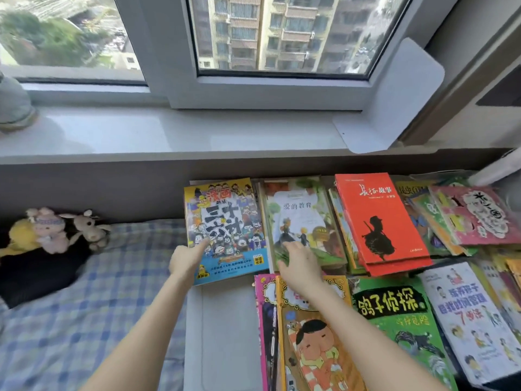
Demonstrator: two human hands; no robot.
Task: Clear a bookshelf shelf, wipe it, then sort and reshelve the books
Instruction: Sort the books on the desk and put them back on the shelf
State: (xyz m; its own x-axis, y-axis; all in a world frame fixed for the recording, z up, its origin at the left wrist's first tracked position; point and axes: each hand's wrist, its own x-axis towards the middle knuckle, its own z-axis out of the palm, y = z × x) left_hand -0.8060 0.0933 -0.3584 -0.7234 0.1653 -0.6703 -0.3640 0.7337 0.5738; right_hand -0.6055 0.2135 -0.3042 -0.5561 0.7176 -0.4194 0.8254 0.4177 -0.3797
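Books lie flat, covers up, in overlapping stacks on a low pale surface (225, 320) below a window sill (169, 131), with a checked bed (84, 306) at nine o'clock.

Your left hand (186, 261) reaches to twelve o'clock. Its forefinger is stretched onto the lower left corner of a yellow-and-blue comic book (225, 221) and its other fingers are folded. Whether they grip the edge cannot be told.

Your right hand (297, 263) lies loose and flat on the lower part of a green-and-white book (301, 218), just beside the comic at its three o'clock. Both books run lengthwise from six to twelve o'clock, in line with your arms.

A red book (380, 218) sits further toward two o'clock. No box or bin shows, and the bookshelf is out of view.
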